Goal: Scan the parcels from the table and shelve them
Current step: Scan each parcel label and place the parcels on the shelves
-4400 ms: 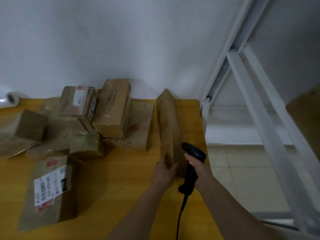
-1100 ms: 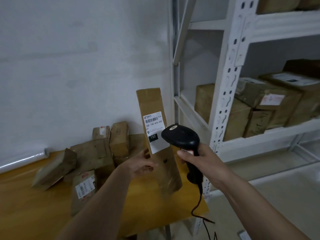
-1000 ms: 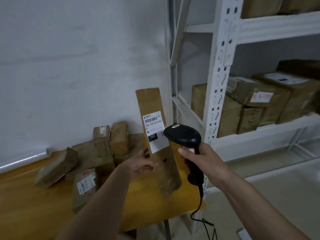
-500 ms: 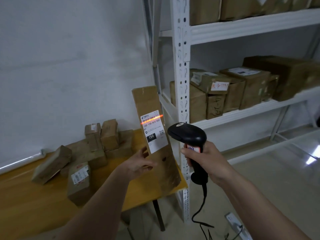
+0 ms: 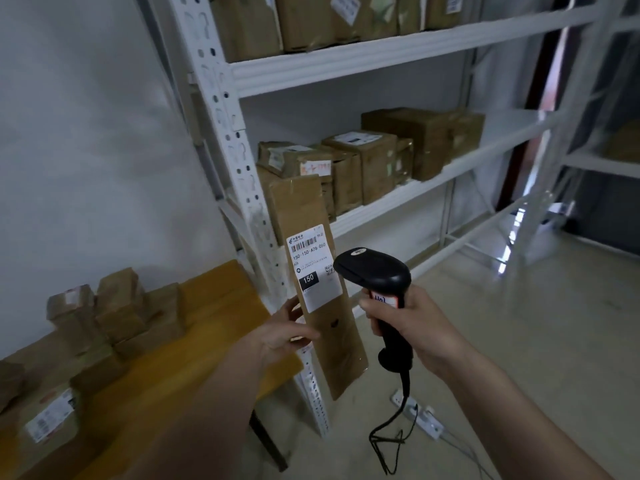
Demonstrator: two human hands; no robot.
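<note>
Both hands hold parcel [image 5: 313, 268] & scanner [image 5: 375, 282]; beam gone since prev.

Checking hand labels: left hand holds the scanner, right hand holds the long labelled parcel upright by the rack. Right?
Hands are swapped. The head view shows the left hand holding the long labelled parcel upright by the rack, and the right hand gripping the scanner.

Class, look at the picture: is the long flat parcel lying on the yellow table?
No: the left hand holds the long parcel upright in the air, beyond the table edge, facing the scanner in the right hand.
</note>
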